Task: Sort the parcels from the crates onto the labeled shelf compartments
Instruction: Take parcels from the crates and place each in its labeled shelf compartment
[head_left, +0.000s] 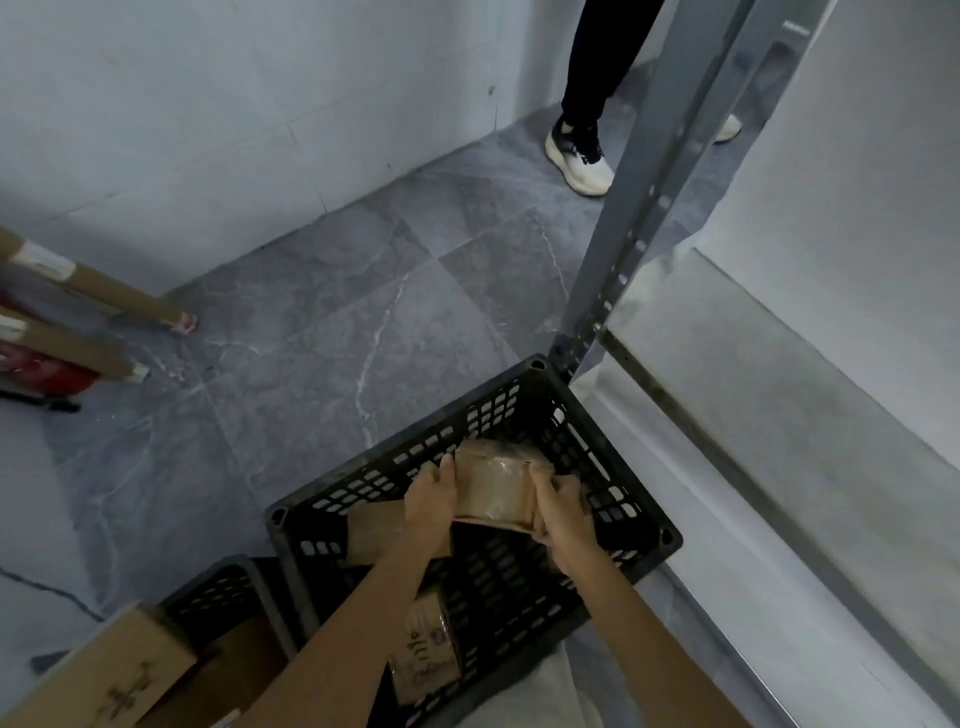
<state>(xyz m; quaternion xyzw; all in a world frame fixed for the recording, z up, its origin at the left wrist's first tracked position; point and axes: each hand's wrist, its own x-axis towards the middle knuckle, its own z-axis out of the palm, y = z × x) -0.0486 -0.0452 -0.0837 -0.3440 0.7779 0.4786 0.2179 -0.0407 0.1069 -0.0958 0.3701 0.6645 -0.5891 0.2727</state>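
A small brown parcel wrapped in clear tape (496, 486) is held above the black slatted crate (524, 389) on the floor. My left hand (431, 499) grips its left edge and my right hand (561, 512) grips its right edge. Inside the crate lie another flat brown parcel (374, 530), partly under my left arm, and a printed box (423, 654) near the front. The grey metal shelf (779, 395) stands just right of the crate, its lower board bare.
A second black crate (223, 592) with cardboard boxes (119, 670) sits at the lower left. Cardboard tubes (104, 291) and a red object lie on the left floor. Another person's legs and white shoe (579, 161) stand by the shelf post at the back.
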